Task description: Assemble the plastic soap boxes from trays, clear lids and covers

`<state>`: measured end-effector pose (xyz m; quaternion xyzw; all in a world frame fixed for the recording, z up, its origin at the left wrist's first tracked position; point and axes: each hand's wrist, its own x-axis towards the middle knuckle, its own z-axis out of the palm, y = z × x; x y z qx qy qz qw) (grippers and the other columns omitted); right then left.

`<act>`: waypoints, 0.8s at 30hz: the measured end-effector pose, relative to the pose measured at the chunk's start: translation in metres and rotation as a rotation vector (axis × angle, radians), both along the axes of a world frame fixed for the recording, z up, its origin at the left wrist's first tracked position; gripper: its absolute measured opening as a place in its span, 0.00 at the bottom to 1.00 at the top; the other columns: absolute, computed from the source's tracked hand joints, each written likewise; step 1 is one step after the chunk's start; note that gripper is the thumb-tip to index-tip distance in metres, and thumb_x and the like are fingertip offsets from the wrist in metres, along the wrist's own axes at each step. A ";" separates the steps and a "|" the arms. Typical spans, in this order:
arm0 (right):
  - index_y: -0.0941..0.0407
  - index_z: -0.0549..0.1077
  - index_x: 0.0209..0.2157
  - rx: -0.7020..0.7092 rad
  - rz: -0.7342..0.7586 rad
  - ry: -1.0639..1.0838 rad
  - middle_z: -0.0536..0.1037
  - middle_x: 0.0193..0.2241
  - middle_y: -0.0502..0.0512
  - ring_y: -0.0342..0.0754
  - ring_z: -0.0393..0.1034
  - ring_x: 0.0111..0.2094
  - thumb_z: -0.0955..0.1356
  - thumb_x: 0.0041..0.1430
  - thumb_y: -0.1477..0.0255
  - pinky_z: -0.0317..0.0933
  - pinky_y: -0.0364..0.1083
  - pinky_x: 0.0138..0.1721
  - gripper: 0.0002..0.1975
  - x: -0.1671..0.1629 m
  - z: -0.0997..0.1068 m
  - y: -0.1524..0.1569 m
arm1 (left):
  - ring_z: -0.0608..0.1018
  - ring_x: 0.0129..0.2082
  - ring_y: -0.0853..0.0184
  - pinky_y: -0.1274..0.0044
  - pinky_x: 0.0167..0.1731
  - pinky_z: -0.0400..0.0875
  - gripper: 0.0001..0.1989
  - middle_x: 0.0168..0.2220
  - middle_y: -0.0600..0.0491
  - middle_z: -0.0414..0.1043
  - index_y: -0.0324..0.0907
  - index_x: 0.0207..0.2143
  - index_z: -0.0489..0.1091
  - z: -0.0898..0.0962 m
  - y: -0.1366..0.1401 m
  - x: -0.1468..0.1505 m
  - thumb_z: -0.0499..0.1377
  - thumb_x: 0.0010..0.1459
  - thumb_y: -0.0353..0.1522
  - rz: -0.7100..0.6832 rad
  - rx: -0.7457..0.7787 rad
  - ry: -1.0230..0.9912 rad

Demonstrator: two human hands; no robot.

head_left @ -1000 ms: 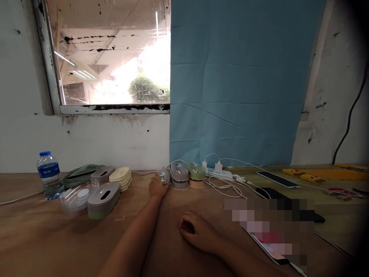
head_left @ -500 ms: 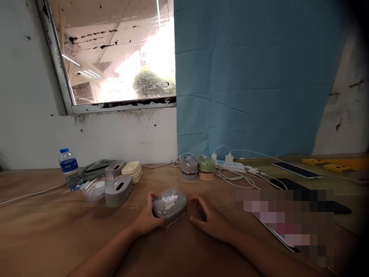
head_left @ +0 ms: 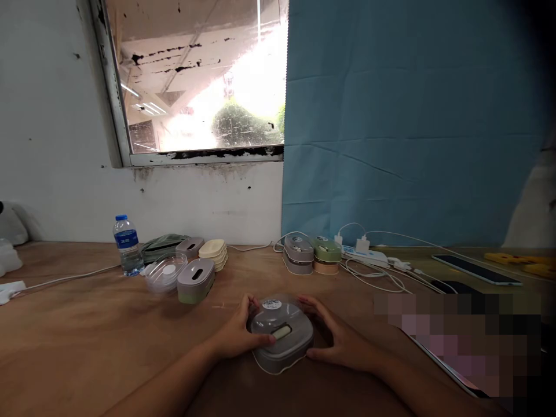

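A grey rounded box [head_left: 284, 341] with a see-through lid sits on the table in front of me. Its lid has a round white sticker at the far side and a slot with a pale piece in it. My left hand [head_left: 241, 330] grips the box from the left, its thumb lying on the lid near the slot. Along the right side curves my right hand [head_left: 336, 336], fingers and thumb bent round the edge and seemingly touching it. The box's underside is hidden.
Back left stand a water bottle [head_left: 127, 246], a clear container [head_left: 164, 273], a mauve-and-green box [head_left: 195, 284] and stacked cream trays [head_left: 212, 255]. Farther right are a grey box [head_left: 297, 255], a green-and-orange box [head_left: 326, 255], a power strip [head_left: 369, 256] with cables, and a phone [head_left: 475, 269].
The box has come nearer to me, its sticker now at the far side. My right hand has closed in from a gap to its side. The whole view has swung left.
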<state>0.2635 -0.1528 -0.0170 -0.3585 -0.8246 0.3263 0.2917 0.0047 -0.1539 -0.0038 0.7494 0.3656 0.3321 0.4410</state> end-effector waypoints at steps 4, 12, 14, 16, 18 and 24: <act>0.54 0.44 0.57 0.045 0.027 -0.008 0.54 0.56 0.63 0.53 0.49 0.57 0.70 0.45 0.65 0.46 0.55 0.56 0.42 -0.002 0.005 -0.003 | 0.64 0.35 0.70 0.79 0.35 0.60 0.20 0.36 0.54 0.59 0.41 0.34 0.53 0.000 0.002 -0.001 0.59 0.45 0.41 0.125 0.052 0.020; 0.50 0.64 0.47 0.151 0.032 -0.214 0.50 0.57 0.55 0.56 0.45 0.58 0.67 0.49 0.62 0.46 0.53 0.55 0.23 -0.006 0.023 -0.012 | 0.68 0.25 0.70 0.77 0.29 0.61 0.15 0.25 0.57 0.63 0.41 0.27 0.56 0.004 0.013 -0.007 0.47 0.55 0.44 0.367 0.121 -0.022; 0.50 0.67 0.44 0.151 0.052 -0.253 0.51 0.56 0.54 0.54 0.46 0.57 0.66 0.50 0.63 0.47 0.51 0.55 0.18 -0.007 0.026 -0.014 | 0.69 0.24 0.70 0.77 0.28 0.62 0.15 0.24 0.57 0.64 0.41 0.27 0.57 0.001 0.019 -0.011 0.46 0.54 0.44 0.417 0.102 -0.071; 0.51 0.68 0.43 0.159 0.057 -0.259 0.53 0.56 0.54 0.54 0.47 0.57 0.66 0.50 0.64 0.48 0.51 0.55 0.17 -0.006 0.027 -0.015 | 0.69 0.26 0.69 0.77 0.29 0.63 0.14 0.26 0.56 0.65 0.41 0.29 0.59 -0.005 0.026 -0.014 0.48 0.53 0.43 0.473 0.090 -0.106; 0.51 0.68 0.43 0.158 0.056 -0.255 0.54 0.55 0.55 0.54 0.49 0.56 0.66 0.50 0.63 0.48 0.51 0.54 0.17 -0.006 0.026 -0.014 | 0.70 0.30 0.67 0.76 0.32 0.64 0.14 0.31 0.53 0.67 0.40 0.35 0.61 -0.010 0.031 -0.016 0.52 0.51 0.40 0.505 0.057 -0.131; 0.52 0.69 0.42 0.169 0.071 -0.235 0.61 0.51 0.56 0.54 0.56 0.52 0.66 0.50 0.62 0.53 0.52 0.52 0.16 -0.003 0.022 -0.011 | 0.63 0.50 0.60 0.72 0.50 0.54 0.27 0.49 0.44 0.58 0.38 0.50 0.57 -0.016 0.034 -0.016 0.57 0.46 0.33 0.535 0.060 -0.018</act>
